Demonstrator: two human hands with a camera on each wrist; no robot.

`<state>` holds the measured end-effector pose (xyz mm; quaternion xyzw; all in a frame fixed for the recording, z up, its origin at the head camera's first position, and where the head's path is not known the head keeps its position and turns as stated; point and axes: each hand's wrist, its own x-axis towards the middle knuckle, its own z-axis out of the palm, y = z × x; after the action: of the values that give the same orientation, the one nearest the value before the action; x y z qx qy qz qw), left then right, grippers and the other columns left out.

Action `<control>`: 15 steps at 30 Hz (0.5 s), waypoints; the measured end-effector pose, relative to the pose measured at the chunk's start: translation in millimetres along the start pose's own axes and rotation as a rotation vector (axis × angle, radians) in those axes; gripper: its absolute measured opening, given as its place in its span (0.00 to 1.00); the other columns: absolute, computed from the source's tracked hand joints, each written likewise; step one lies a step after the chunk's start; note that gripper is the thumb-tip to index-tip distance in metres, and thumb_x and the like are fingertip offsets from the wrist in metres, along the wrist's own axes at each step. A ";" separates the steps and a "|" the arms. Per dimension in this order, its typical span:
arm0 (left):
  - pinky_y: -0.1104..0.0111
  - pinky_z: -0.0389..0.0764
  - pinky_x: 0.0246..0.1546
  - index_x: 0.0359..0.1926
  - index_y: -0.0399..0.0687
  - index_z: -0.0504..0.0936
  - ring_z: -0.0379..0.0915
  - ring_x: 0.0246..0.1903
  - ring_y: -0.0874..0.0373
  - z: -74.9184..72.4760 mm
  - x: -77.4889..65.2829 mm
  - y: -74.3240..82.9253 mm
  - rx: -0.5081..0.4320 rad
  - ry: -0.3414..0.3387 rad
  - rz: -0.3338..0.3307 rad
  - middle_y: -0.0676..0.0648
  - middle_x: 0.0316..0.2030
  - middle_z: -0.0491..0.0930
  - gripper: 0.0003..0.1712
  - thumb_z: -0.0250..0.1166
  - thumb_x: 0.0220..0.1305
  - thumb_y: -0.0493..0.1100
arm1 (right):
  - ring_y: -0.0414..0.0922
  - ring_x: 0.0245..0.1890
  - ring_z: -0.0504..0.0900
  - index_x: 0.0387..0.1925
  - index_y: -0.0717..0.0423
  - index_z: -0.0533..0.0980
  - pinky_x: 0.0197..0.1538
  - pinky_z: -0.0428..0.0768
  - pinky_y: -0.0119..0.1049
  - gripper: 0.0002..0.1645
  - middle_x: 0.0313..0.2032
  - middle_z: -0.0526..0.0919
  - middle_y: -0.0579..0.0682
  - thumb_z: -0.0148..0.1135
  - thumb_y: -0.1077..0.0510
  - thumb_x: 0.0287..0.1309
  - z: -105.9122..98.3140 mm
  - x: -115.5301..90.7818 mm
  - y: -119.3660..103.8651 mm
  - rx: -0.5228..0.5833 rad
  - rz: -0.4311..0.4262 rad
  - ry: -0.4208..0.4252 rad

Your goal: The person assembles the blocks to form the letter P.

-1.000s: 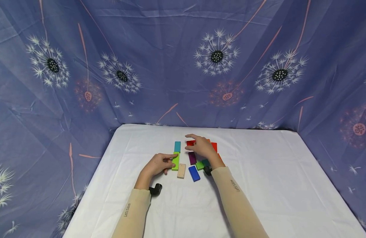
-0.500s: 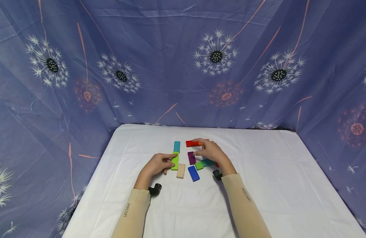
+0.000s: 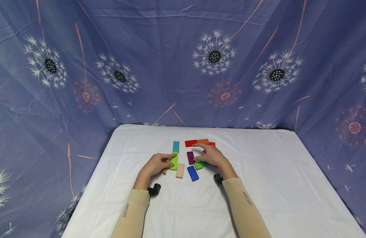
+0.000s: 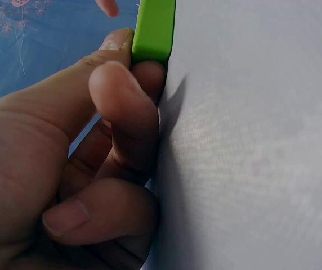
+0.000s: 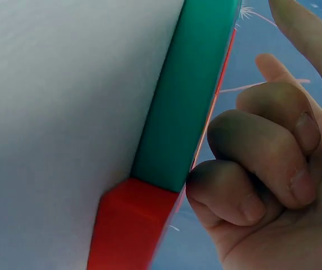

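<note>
Lime block (image 3: 174, 161) lay on the table (image 3: 183, 211), far end adjoining the lt-blue block (image 3: 176, 146), near end just beside the beige block (image 3: 180, 171). L hand (image 3: 155, 164) pinched it from the L side w/ thumb & index, rem. fingers curled, back of hand up. R hand (image 3: 213, 155) held nothing: thumb & index extended, well spread, other three curled. Thumb tip nr. purple block (image 3: 190, 158) & green block (image 3: 198, 165); contact n/d. Index tip nr. red block (image 3: 190, 143).
</note>
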<state>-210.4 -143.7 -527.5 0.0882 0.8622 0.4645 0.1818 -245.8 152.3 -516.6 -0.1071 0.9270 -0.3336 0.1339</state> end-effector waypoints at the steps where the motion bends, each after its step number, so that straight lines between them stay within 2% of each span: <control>1: 0.64 0.75 0.35 0.70 0.64 0.82 0.74 0.15 0.59 -0.1 0.0 0.2 0.000 0.000 -0.001 0.50 0.31 0.83 0.30 0.74 0.68 0.46 | 0.47 0.38 0.76 0.69 0.30 0.78 0.37 0.74 0.39 0.40 0.40 0.82 0.49 0.81 0.39 0.55 0.4 -0.2 -0.5 -0.009 0.001 0.003; 7: 0.64 0.75 0.34 0.70 0.63 0.82 0.74 0.15 0.59 0.0 0.2 0.4 -0.004 -0.002 -0.007 0.50 0.30 0.83 0.30 0.74 0.68 0.46 | 0.45 0.46 0.82 0.69 0.30 0.79 0.49 0.83 0.45 0.40 0.55 0.86 0.46 0.81 0.39 0.54 4.0 -0.9 -4.1 -0.102 0.005 -0.002; 15: 0.64 0.75 0.34 0.70 0.63 0.82 0.74 0.15 0.59 0.2 0.2 -0.7 -0.008 -0.005 -0.006 0.49 0.29 0.83 0.30 0.74 0.68 0.46 | 0.47 0.49 0.84 0.66 0.33 0.81 0.56 0.84 0.52 0.37 0.58 0.87 0.47 0.81 0.39 0.54 6.6 -3.2 -11.3 -0.177 -0.001 0.001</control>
<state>-210.4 -143.9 -528.2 0.0858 0.8602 0.4671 0.1856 -239.4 140.8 -513.6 -0.1187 0.9529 -0.2505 0.1233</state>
